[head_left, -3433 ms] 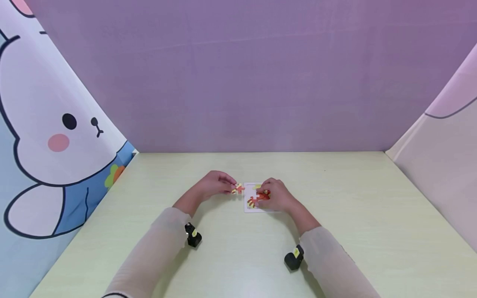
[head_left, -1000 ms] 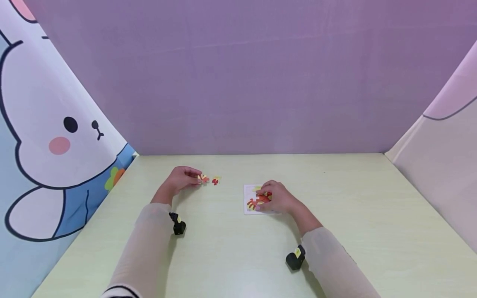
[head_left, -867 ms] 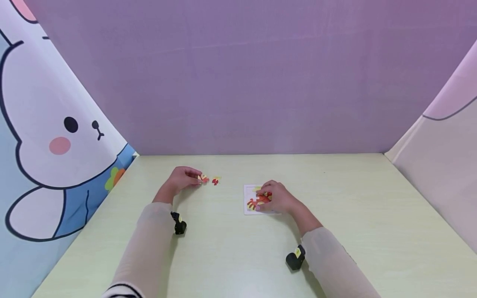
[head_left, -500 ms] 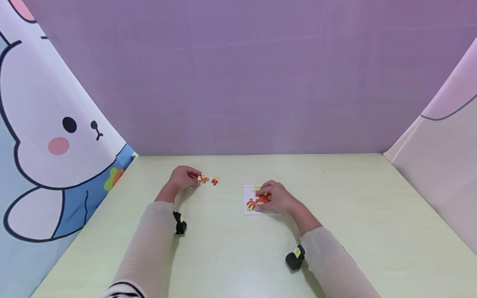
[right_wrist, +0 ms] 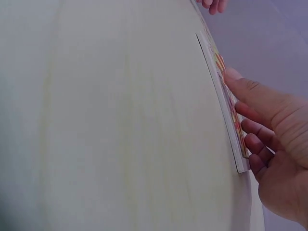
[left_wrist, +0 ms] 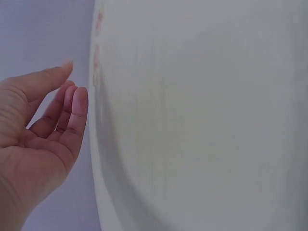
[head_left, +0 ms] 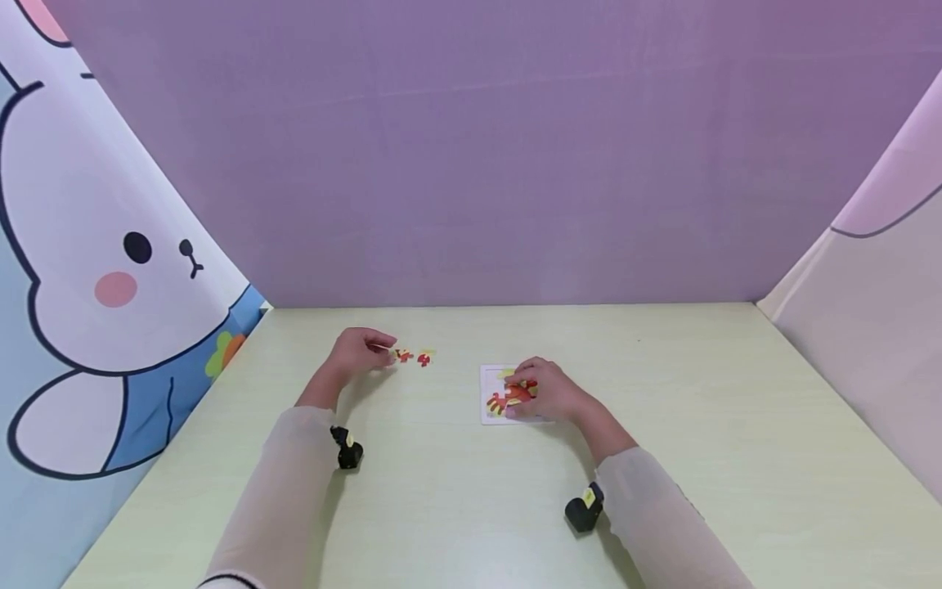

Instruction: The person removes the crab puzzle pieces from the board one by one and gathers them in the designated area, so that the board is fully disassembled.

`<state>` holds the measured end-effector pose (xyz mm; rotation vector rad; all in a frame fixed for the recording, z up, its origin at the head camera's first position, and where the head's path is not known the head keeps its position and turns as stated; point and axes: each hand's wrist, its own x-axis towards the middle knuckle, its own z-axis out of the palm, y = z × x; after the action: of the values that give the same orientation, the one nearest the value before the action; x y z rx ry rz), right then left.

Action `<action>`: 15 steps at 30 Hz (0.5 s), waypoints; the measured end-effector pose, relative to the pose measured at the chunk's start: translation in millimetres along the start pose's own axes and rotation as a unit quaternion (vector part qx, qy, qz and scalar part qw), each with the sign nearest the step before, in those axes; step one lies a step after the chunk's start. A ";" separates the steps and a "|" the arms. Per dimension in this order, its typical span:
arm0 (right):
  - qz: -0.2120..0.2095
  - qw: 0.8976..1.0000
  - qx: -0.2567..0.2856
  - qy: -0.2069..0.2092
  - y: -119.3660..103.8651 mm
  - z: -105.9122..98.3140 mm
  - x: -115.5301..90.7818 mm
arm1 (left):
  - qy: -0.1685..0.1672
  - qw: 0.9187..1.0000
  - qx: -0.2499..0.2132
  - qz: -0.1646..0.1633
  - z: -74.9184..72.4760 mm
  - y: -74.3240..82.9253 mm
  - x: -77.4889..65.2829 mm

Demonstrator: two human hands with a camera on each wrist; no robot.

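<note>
On the table lie two loose jigsaw pieces, an orange, red and yellow piece and a red and yellow puzzle piece to its right. My left hand hovers just left of them; in the left wrist view a gap shows between thumb and fingertips, with nothing in it. A small puzzle board with a white frame lies flat near the middle. Over its right side is my right hand, thumb and relaxed fingers touching the red and yellow pieces and hiding part of them. Bare white backing shows at the board's upper left.
A pale wooden table carries everything, backed by a purple panel. At the left hangs a cloth with a cartoon rabbit. Black wrist cameras, left camera and right camera, sit at the cuffs.
My left hand has carried a puzzle piece leftward from the board, set it down beside the other loose piece and let it go. My right hand has stayed on the board.
</note>
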<state>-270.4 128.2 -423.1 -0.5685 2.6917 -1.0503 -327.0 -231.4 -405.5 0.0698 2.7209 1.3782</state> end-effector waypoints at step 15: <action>-0.016 1.000 0.014 -0.013 4.4 -3.2 1.8 | 0.000 0.998 -0.048 0.033 7.3 20.5 -13.1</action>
<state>-274.4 132.3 -423.8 -0.6179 2.6505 -1.0800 -313.2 -214.5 -392.5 0.1548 2.6703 1.5247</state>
